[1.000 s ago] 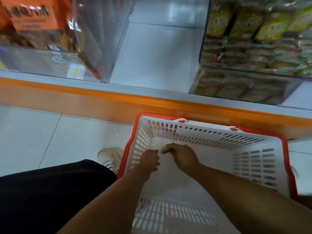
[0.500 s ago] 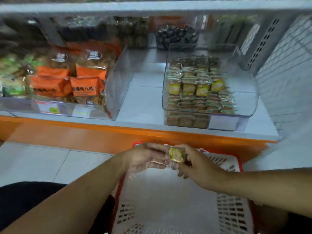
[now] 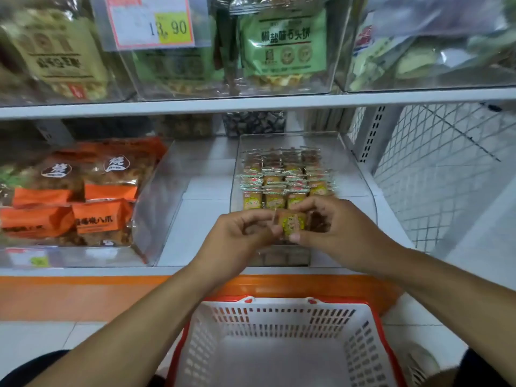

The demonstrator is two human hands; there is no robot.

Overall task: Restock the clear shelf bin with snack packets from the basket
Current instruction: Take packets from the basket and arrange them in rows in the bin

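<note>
Both hands hold a small yellow-green snack packet [image 3: 293,223] in front of the clear shelf bin [image 3: 360,188]. My left hand [image 3: 240,233] pinches its left edge and my right hand [image 3: 340,227] grips its right side. The bin sits on the lower white shelf and holds several rows of the same packets [image 3: 282,177]. Below my arms stands the white basket with a red rim [image 3: 279,317]; the part of its floor that shows is bare.
A second clear bin with orange snack bags [image 3: 92,202] stands at the left of the same shelf. An upper shelf [image 3: 251,104] carries clear bins of large bags and a price tag [image 3: 150,20]. White wire mesh [image 3: 446,169] closes the right side. An orange plinth [image 3: 69,294] runs under the shelf.
My hands came up out of the basket with one packet and now hold it at the front of the clear bin. The view tilted up from the basket to the shelves.
</note>
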